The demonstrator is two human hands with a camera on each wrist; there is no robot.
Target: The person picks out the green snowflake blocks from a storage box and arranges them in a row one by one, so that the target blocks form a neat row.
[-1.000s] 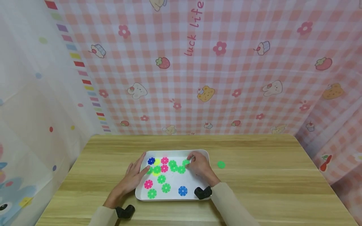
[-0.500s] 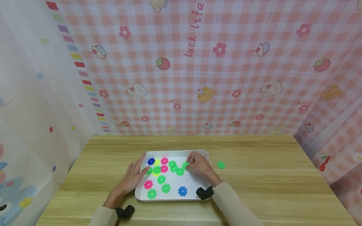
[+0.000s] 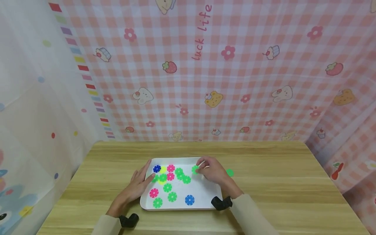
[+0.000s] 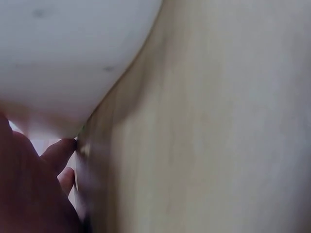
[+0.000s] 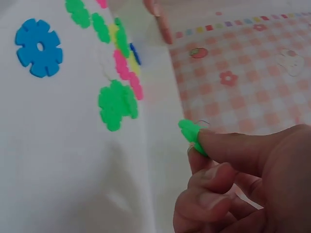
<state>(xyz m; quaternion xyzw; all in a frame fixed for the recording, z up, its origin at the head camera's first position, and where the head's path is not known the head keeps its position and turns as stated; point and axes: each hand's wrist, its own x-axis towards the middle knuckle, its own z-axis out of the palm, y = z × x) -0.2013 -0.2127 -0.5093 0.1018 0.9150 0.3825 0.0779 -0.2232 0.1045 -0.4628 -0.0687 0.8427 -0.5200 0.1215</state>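
Observation:
My right hand [image 3: 213, 170] pinches a green snowflake-shaped plastic disc [image 3: 195, 169] between thumb and fingers, over the right back part of a white tray [image 3: 202, 191]. In the right wrist view this green disc [image 5: 189, 132] is tilted nearly edge-on at the fingertips. My left hand [image 3: 136, 185] holds the tray's left side, thumb over the rim and fingers along the outer wall. Inside lie several more green discs [image 3: 172, 196], pink discs [image 3: 154, 193], yellow ones [image 3: 163, 169] partly covered, a dark blue disc [image 3: 157, 168] and a lighter blue disc [image 3: 189, 200].
One green disc [image 3: 230, 172] lies on the wooden table [image 3: 279, 192] to the right of the tray, beside my right hand. A pink checked cloth [image 3: 188, 81] hangs behind the table's back edge, with a white curtain [image 3: 44, 114] on the left.
My right hand has moved right with its green disc, which now stands apart from the green discs in the tray. My left hand keeps its place at the tray.

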